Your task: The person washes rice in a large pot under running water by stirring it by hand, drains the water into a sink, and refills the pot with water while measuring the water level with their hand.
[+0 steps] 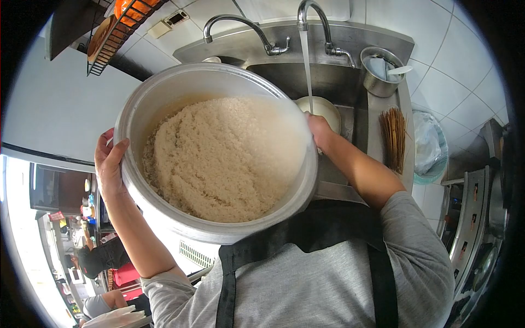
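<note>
A large metal pot (124, 150) is tilted to the right, its round mouth facing me. Wet rice (202, 158) fills much of it, and cloudy whitish water gathers along the right side. My left hand (111, 158) is closed on the pot's left rim, thumb over the edge. At the opposite rim, my right hand (321, 130) grips the pot, its fingers partly hidden. Under the right faucet (322, 22), a stream of water falls behind that hand towards a pale bowl (329, 116) in the steel sink (358, 117).
Left of the running tap is a second faucet (235, 21). A metal container (377, 85) with a white-handled utensil and a bundle of thin sticks (394, 136) rest on the sink's right ledge. A lined bin (430, 147) stands beyond. Other people (101, 257) are at lower left.
</note>
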`<state>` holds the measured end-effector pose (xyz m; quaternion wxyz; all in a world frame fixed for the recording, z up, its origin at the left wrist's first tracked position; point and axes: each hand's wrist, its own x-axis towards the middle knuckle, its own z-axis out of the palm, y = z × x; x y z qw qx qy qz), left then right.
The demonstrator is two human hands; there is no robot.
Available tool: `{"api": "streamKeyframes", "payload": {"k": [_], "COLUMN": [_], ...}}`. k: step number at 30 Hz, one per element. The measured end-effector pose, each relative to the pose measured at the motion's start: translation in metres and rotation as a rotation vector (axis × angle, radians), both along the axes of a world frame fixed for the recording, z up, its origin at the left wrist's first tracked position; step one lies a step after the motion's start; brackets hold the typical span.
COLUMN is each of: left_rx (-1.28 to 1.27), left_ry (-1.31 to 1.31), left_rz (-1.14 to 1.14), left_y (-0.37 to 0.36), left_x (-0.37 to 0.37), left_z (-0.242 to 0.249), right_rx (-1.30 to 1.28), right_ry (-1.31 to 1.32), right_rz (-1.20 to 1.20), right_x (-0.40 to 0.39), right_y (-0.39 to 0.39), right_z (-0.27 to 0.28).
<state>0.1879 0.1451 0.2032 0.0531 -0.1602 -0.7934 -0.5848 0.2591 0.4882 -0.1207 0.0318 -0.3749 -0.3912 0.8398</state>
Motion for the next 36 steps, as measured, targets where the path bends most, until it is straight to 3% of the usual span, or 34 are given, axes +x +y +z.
{"api": "streamKeyframes", "payload": {"k": [36], "left_rx": [-0.036], "left_ry": [0.016], "left_rz": [0.005], "left_y": [0.007], "left_x": [0.002], "left_z": [0.002], "right_rx": [-0.074], "right_ry": [0.106], "right_rz": [0.051], "right_x": [-0.009], "right_y": [0.007], "right_z": [-0.042]}}
